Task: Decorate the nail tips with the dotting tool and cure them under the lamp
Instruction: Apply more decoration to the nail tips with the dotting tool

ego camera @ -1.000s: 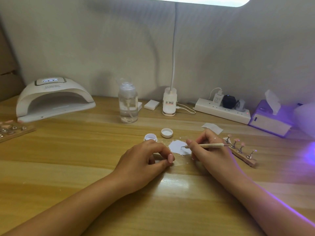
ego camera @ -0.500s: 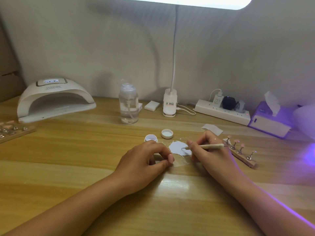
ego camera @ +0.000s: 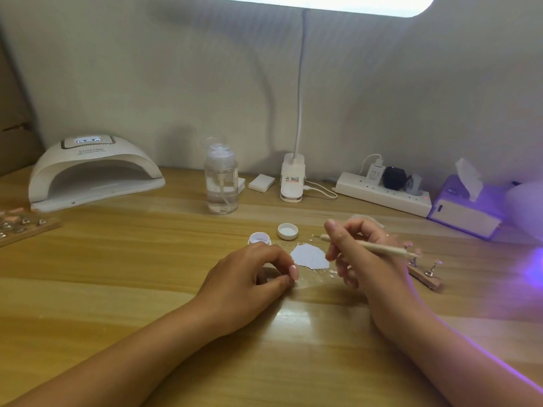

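My right hand (ego camera: 361, 259) is shut on a wooden dotting tool (ego camera: 382, 249). Its tip points left and is lifted just beyond a smear of white gel (ego camera: 310, 255) on the table. My left hand (ego camera: 252, 277) rests curled beside the smear, thumb and forefinger pinched together at the table; nothing shows between them. A small open jar (ego camera: 260, 238) and its lid (ego camera: 288, 231) stand behind the smear. A wooden stand with nail tips (ego camera: 423, 271) lies right of my right hand, partly hidden by it. The white curing lamp (ego camera: 91, 171) sits at far left.
A second board of nail tips (ego camera: 23, 224) lies at the left edge. Along the wall stand a clear pump bottle (ego camera: 221, 183), a desk lamp's base (ego camera: 291, 180), a power strip (ego camera: 382, 192) and a tissue box (ego camera: 464, 212). Purple light glows at the right edge.
My right hand has lifted the tool's tip off the white smear and moved it up and back. My left hand has stayed put.
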`<state>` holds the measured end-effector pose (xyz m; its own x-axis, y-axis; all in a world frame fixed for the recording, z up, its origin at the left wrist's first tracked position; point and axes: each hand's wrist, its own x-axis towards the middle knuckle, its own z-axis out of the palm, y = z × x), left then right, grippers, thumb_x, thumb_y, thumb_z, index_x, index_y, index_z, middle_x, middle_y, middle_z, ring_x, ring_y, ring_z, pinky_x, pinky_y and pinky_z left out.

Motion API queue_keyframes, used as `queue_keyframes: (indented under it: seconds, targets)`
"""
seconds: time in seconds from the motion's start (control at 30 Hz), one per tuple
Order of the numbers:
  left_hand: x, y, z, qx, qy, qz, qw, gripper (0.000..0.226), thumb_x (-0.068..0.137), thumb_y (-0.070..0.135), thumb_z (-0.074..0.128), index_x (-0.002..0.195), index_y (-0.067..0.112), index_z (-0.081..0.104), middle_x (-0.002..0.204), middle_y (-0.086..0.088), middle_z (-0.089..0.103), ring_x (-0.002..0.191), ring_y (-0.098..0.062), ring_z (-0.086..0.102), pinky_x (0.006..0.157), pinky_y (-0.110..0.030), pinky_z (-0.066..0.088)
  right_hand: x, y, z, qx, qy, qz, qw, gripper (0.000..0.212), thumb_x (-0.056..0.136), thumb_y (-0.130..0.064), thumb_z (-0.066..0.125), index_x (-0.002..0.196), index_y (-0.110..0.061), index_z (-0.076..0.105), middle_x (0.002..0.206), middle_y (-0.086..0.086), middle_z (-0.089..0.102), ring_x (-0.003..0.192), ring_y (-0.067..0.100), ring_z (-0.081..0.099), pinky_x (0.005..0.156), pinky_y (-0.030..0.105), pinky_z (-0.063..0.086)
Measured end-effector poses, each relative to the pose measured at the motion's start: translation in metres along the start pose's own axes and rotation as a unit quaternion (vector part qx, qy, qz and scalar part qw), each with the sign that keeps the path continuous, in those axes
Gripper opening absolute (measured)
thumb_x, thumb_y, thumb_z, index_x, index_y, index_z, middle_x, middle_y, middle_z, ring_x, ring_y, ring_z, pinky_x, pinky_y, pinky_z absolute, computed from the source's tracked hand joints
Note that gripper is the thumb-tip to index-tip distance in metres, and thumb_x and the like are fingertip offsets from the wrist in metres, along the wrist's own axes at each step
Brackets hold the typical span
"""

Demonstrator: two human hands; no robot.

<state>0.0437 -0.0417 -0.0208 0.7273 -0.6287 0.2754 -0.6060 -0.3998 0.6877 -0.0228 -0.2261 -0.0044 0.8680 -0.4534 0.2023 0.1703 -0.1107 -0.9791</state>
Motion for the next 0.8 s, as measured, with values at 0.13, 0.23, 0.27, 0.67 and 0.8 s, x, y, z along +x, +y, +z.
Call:
queue_keyframes:
  seconds: [0.13,0.23,0.27,0.67,0.8]
  targets:
    - [0.001,0.003,-0.001,0.006,-0.009,-0.011,1.0,0.009,0.087,0.032,0.068,0.084,0.04,0.064,0.089,0.024,0.061,0.061,-0.002,0.049,0.066,-0.031,0.043,-0.002,0.007,0.002,-0.009,0.016,0.034,0.999,0.024,0.091,-0.031,0.069,0.087,-0.015,0.052,0.065,0.004,0.07,0.045,0.01,0.05,0.038,0.02,0.035]
    - [0.006,0.008,-0.004,-0.003,-0.053,-0.034,0.998,0.012,0.089,0.027,0.068,0.083,0.037,0.066,0.069,0.034,0.058,0.052,0.003,0.049,0.055,-0.02,0.036,-0.001,0.008,0.003,-0.017,0.02,0.044,0.999,0.021,0.095,-0.028,0.064,0.088,-0.012,0.051,0.069,0.007,0.073,0.047,0.011,0.055,0.039,0.021,0.039]
    - [0.008,0.01,-0.006,-0.014,-0.072,-0.045,0.996,0.012,0.09,0.026,0.067,0.083,0.035,0.066,0.065,0.035,0.057,0.048,0.002,0.049,0.05,-0.015,0.035,0.0,0.009,0.004,-0.02,0.021,0.048,0.998,0.021,0.096,-0.028,0.063,0.088,-0.012,0.052,0.07,0.007,0.073,0.047,0.011,0.056,0.04,0.021,0.04]
    - [0.009,0.013,0.009,-0.013,0.004,-0.012,1.0,0.017,0.088,0.025,0.066,0.082,0.04,0.064,0.09,0.026,0.063,0.058,0.01,0.051,0.063,-0.025,0.035,-0.003,0.006,0.007,0.015,0.071,0.062,0.995,0.021,0.089,-0.027,0.072,0.087,-0.015,0.054,0.058,-0.001,0.065,0.044,0.008,0.052,0.04,0.018,0.04]
    - [0.008,0.01,0.008,-0.006,-0.007,0.0,1.0,0.017,0.087,0.024,0.066,0.08,0.04,0.063,0.087,0.032,0.059,0.054,0.0,0.049,0.062,-0.025,0.035,-0.006,0.005,0.006,0.032,0.077,0.052,0.995,0.017,0.089,-0.015,0.065,0.08,-0.013,0.052,0.05,-0.001,0.056,0.038,0.007,0.042,0.036,0.017,0.033]
